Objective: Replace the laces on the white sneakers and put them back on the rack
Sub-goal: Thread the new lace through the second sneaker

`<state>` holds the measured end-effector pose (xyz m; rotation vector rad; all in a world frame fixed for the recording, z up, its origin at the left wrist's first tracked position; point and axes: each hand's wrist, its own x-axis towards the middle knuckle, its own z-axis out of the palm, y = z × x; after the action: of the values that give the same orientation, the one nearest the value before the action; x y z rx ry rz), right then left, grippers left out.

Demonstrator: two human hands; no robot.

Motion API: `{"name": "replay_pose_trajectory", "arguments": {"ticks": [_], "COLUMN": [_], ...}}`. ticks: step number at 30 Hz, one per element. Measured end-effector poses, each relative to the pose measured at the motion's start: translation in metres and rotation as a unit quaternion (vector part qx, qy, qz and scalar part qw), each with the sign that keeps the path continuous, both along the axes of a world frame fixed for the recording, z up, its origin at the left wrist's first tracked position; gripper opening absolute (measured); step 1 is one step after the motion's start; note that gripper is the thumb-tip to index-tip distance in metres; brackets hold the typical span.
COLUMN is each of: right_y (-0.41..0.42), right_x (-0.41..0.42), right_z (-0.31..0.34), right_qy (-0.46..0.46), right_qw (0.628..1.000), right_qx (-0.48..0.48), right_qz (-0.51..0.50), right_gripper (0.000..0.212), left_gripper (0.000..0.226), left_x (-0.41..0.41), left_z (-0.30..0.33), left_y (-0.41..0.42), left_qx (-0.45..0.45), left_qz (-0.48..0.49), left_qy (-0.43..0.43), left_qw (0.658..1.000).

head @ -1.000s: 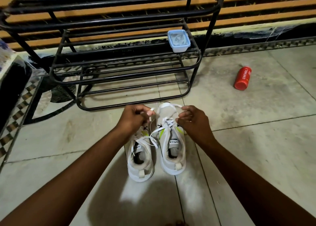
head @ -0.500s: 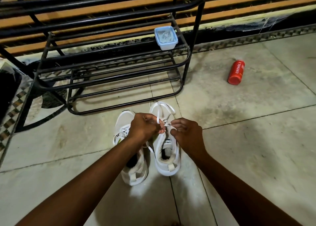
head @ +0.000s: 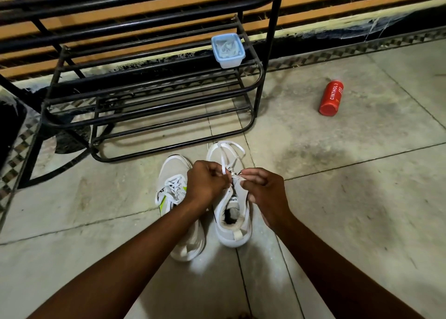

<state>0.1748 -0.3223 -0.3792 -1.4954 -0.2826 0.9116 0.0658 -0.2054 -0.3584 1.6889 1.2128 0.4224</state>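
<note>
Two hands pinching white lace

A pale tiled floor fills most of the frame, scuffed and stained, with dark grout lines crossing it. Directly on it, at lower centre, stand two white sneakers side by side — the left sneaker and the right sneaker, toes toward the top. A black metal rack stands in the upper left, its lower rail just above the toes. At upper right a red bottle lies on its side — well apart.
</note>
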Motion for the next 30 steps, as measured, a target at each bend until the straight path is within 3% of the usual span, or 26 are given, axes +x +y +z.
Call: {"name": "replay_pose_trajectory", "arguments": {"ticks": [5,11,22,30], "right_y": [0.0000,-0.0012,-0.0019,-0.0005], "right_x": [-0.0009,-0.0001,-0.0009,0.0027], "right_z": [0.0017,0.0023,0.0007,-0.0024], "right_qy": [0.026,0.054,0.060,0.036], "right_qw": [1.000,0.998,0.998,0.999], "right_qx": [0.005,0.016,0.033,0.024], "right_qz": [-0.006,-0.008,-0.006,0.026], "right_gripper": [0.023,0.026,0.027,0.025], "left_gripper": [0.024,0.010,0.015,0.019], "left_x": [-0.0003,-0.0054,-0.0046,-0.0007], "left_z": [-0.0012,-0.0014,-0.0073,-0.0088], "left_y": [-0.0004,-0.0002,-0.0043,-0.0003], "left_qx": [-0.009,-0.022,0.009,0.107], "left_qz": [0.004,-0.006,0.009,-0.084], "left_qy": [-0.004,-0.027,-0.025,0.010], "left_qw": [1.000,0.999,1.000,0.991]}}
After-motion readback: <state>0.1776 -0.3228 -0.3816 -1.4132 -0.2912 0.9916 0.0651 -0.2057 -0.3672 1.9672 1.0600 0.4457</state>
